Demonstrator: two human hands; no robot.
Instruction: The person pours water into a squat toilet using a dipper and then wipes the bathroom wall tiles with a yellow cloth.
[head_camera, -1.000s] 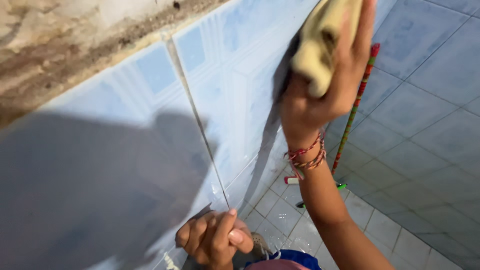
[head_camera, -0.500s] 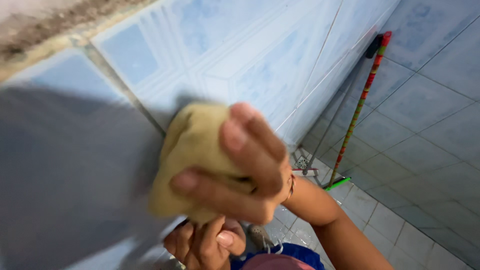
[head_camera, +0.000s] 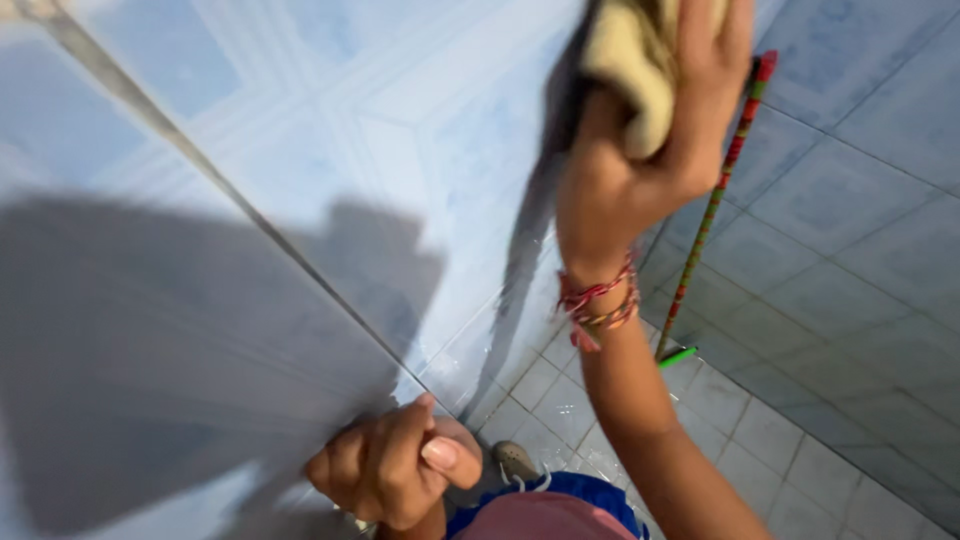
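The right hand (head_camera: 640, 150) is raised at the top of the view, its fingers clamped around a folded pale yellow cloth (head_camera: 635, 60), which it presses against the glossy light blue patterned wall tiles (head_camera: 380, 130). The cloth sits at the upper right of the tiled wall, partly cut off by the frame's top edge. Just below the hand, a band of red and multicoloured thread bracelets (head_camera: 598, 300) circles the wrist, and the bare forearm runs down toward the near right. The left hand (head_camera: 395, 470) is low and near, curled into a loose fist with the thumb across the fingers, resting against the wall by a dark grout line (head_camera: 250, 220); whether it grips anything cannot be told. Dark shadows of the arms fall across the tiles to the left. Further right, a long red-patterned stick with a green end (head_camera: 715, 210) leans in the corner, above a floor of small pale blue square tiles (head_camera: 780, 440).
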